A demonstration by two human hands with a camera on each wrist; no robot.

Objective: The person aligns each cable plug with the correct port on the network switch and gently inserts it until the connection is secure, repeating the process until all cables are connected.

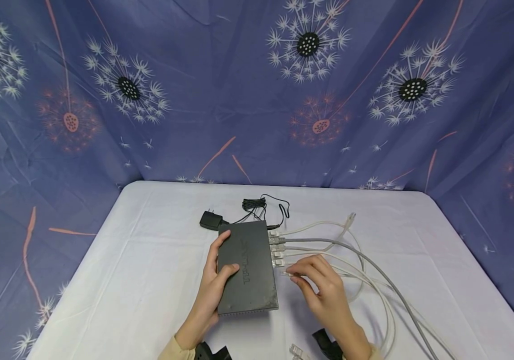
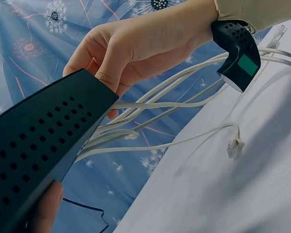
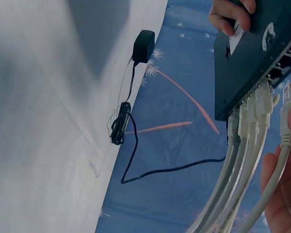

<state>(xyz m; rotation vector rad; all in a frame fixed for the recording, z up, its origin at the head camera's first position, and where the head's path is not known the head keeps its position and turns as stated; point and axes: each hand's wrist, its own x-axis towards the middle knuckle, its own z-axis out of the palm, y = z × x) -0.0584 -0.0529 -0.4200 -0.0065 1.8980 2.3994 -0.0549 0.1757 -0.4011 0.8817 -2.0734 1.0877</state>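
Observation:
My left hand [image 1: 214, 285] grips a dark grey network switch [image 1: 257, 295], thumb on its top face and fingers underneath. Several Ethernet cables are plugged into the ports along its right side. Between thumb and fingertips, my right hand [image 1: 324, 290] pinches the plug of a white Ethernet cable [image 3: 284, 119]. In the right wrist view that clear plug points toward the ports [image 3: 283, 63] and stands just apart from them. Several of those ports hold no plug. The left wrist view shows the vented side [image 2: 34, 145] of the switch, with the right hand behind it.
A black power adapter [image 1: 212, 220] and its bundled cord [image 1: 254, 204] lie behind the switch, the cord running to it. One loose cable end [image 1: 350, 219] rests at the back right. Another clear plug [image 1: 299, 352] lies near the front edge. Cables trail off to the front right.

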